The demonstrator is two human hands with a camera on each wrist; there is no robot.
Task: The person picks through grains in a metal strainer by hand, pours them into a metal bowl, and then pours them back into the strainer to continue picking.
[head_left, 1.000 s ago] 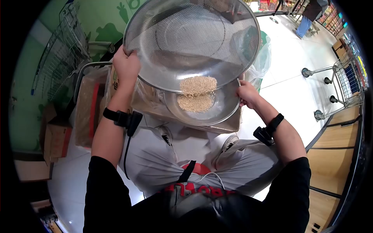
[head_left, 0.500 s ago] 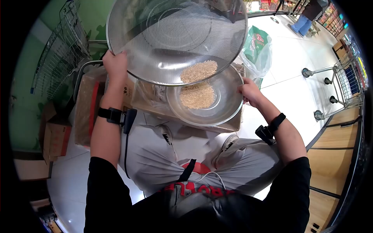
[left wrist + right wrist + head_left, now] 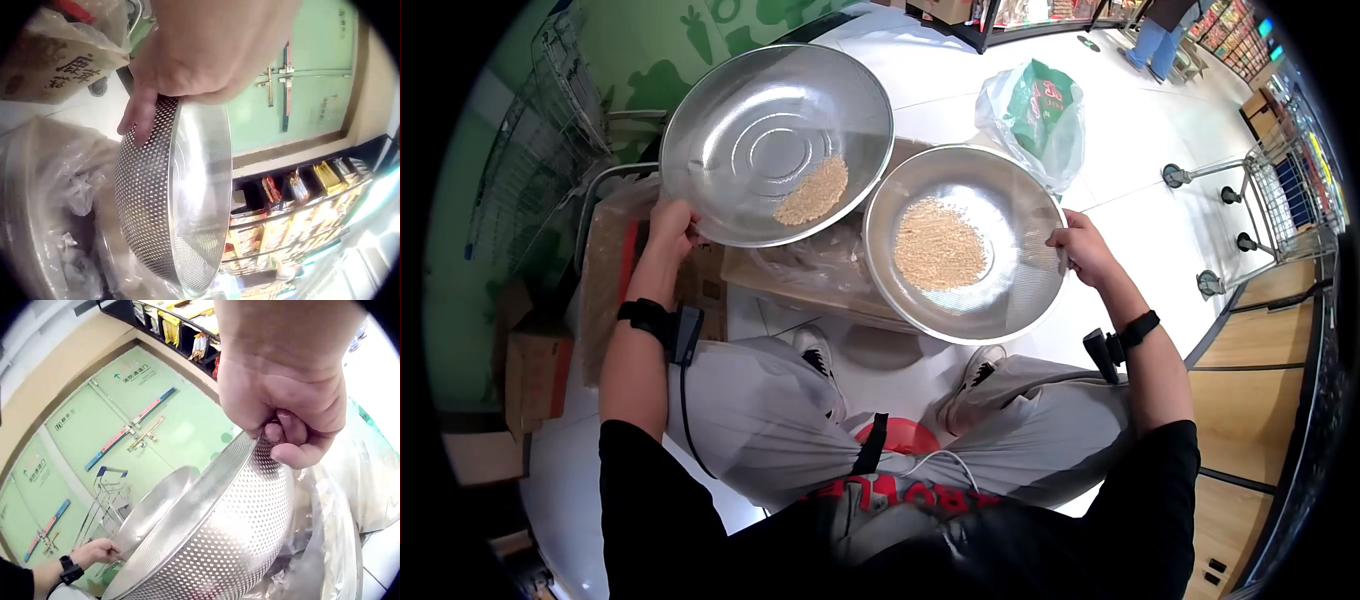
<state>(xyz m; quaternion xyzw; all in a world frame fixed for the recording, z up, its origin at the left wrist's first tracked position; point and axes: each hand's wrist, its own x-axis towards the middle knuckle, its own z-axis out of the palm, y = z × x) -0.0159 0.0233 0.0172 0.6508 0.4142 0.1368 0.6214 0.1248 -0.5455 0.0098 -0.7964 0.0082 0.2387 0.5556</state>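
Two round perforated metal strainers, both holding pale grain. Left strainer [image 3: 730, 112] is held up at its near left rim by the left hand [image 3: 673, 225]; fingers bent, pinching the rim, with two digits against the perforated outer wall in the left wrist view, rest of the grip hidden. Its small grain pile [image 3: 813, 192] lies toward the near right side of the bowl, apart from the fingers. Right strainer [image 3: 1025, 275] is gripped at its right rim by the right hand [image 3: 1084, 248], fingers curled tight, no wide gap. Its larger grain pile [image 3: 940, 245] sits left of the bowl's middle, well apart from the fingers. Strainers are side by side in the head view, above an open carton [image 3: 790, 283] with clear plastic in it. Green-and-white plastic bag [image 3: 1045, 110] on the floor beyond the right strainer, its print too small to read. Brown carton [image 3: 62, 69] has dark Chinese characters, not clearly legible. Green double doors [image 3: 81, 419] read 消防通道门 in the right wrist view. Black shirt [image 3: 900, 530] has red lettering, partly folded, full word can't be read. No brand readable on either strainer.
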